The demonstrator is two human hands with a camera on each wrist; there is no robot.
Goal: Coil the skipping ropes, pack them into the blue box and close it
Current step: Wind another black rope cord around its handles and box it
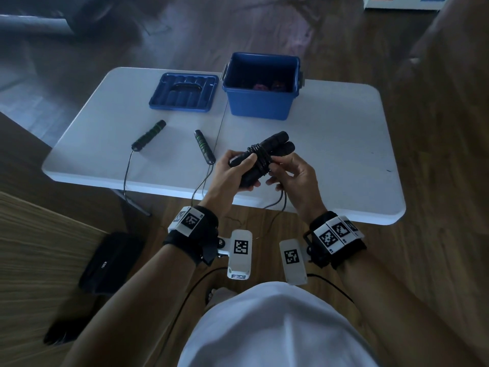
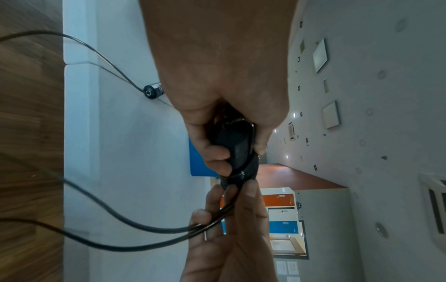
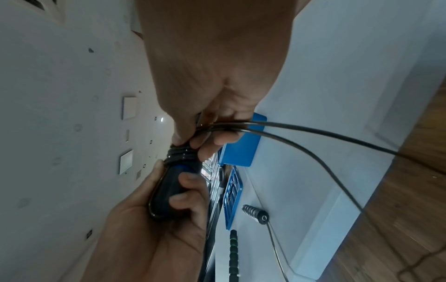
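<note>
My left hand (image 1: 239,169) grips a pair of black rope handles (image 1: 267,152) held side by side above the table's front edge. Several turns of black cord (image 1: 260,157) are wound round their middle. My right hand (image 1: 284,172) pinches the cord right beside the turns; two loose strands (image 3: 313,131) run from its fingers down off the table edge. The left wrist view shows the handles (image 2: 237,147) in my left hand (image 2: 217,152). A second rope with green-ringed black handles (image 1: 149,139) (image 1: 204,146) lies on the table to the left. The open blue box (image 1: 260,102) stands at the back.
The blue lid (image 1: 184,92) lies upside down left of the box on the white folding table (image 1: 330,154). Something reddish lies in the box bottom. A black bag (image 1: 111,263) sits on the wooden floor at the left.
</note>
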